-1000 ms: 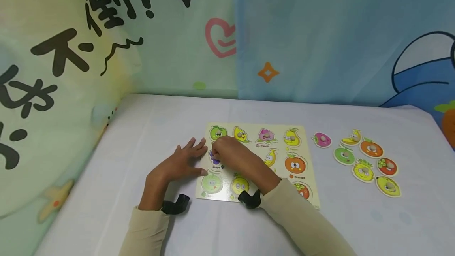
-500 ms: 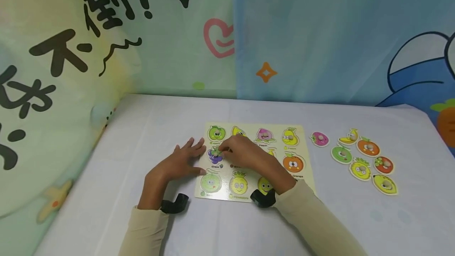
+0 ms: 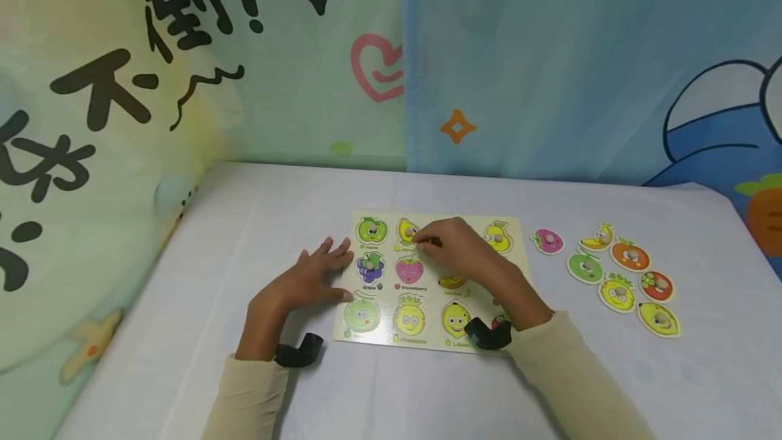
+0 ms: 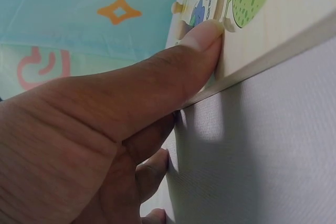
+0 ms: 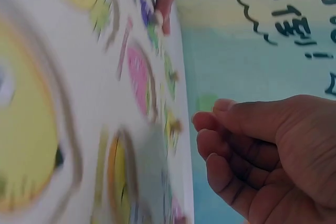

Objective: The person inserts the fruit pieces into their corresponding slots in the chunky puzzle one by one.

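Observation:
My left hand (image 3: pixel 309 279) lies at the left edge of a wooden fruit puzzle board (image 3: pixel 386 321), fingers spread. In the left wrist view its thumb (image 4: pixel 202 35) rests on the board's edge. My right hand (image 3: pixel 458 248) hovers above the board beside the yellow mango-like piece (image 3: pixel 406 229); its fingers are loosely curled and hold nothing, as the right wrist view shows. A grape piece (image 3: pixel 370 267) and an apple piece (image 3: pixel 371 230), both with knobs, sit in their places. The strawberry picture (image 3: pixel 409 270) shows no knob. The right hand hides the peach area.
Loose knobbed pieces lie right of the board: strawberry (image 3: pixel 548 241), banana (image 3: pixel 598 238), orange (image 3: pixel 630 256), a green round fruit (image 3: pixel 585 267), pineapple (image 3: pixel 617 293), tomato (image 3: pixel 657 286) and lemon (image 3: pixel 659 320). A white cloth (image 3: pixel 293 195) covers the table; printed curtains (image 3: pixel 525 60) stand behind.
My right hand has left the grape piece and moved right across the board, uncovering the grape and strawberry pictures. The left hand has stayed at the board's edge.

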`<state>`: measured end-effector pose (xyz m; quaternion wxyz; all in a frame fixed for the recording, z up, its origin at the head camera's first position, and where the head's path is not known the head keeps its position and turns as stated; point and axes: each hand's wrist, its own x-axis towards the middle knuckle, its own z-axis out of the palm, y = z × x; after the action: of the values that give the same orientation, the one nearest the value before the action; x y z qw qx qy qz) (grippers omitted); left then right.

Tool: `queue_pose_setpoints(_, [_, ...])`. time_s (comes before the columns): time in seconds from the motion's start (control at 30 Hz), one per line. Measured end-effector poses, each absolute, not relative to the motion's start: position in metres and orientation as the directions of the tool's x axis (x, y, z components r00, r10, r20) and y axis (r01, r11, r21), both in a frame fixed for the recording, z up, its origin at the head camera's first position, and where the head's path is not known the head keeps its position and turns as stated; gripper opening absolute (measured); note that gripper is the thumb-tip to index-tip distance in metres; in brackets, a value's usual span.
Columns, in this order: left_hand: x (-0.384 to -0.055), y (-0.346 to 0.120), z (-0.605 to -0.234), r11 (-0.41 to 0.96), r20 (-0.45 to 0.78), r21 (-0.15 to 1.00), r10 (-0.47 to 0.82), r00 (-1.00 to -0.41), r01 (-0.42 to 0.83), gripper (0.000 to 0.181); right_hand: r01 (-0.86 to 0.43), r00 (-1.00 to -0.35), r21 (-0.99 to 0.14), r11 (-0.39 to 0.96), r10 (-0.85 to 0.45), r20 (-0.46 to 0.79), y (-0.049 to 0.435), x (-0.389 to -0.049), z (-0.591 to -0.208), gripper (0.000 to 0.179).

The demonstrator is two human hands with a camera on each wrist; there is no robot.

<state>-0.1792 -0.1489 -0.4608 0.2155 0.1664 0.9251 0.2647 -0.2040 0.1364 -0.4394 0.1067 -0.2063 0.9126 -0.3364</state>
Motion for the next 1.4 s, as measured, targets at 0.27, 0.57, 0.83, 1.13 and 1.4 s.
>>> queue_pose_setpoints(0.27, [-0.179,-0.150,-0.461,0.802,-0.308,0.563,0.426,-0.851,0.199,0.082,-0.264,-0.921,-0.664,0.700,-0.388,-0.043,0.180,-0.200,-0.446,0.020])
queue_pose_setpoints(0.57, [-0.178,-0.150,-0.461,0.801,-0.306,0.566,0.426,-0.852,0.197,0.081,-0.254,-0.960,-0.605,0.754,-0.271,0.066,0.242,-0.191,-0.448,0.018])
queue_pose_setpoints(0.83, [-0.177,-0.149,-0.460,0.807,-0.310,0.561,0.409,-0.858,0.182,0.082,-0.177,-0.983,-0.553,0.814,-0.178,0.052,0.285,-0.185,-0.446,0.024])
queue_pose_setpoints(1.13, [-0.176,-0.148,-0.462,0.814,-0.320,0.554,0.403,-0.858,0.175,0.082,-0.134,-0.991,-0.507,0.852,-0.120,0.060,0.308,-0.185,-0.466,0.029])
queue_pose_setpoints(1.4, [-0.177,-0.148,-0.462,0.806,-0.310,0.563,0.408,-0.859,0.181,0.083,-0.090,-0.996,-0.485,0.870,-0.092,0.019,0.310,-0.192,-0.473,0.022])
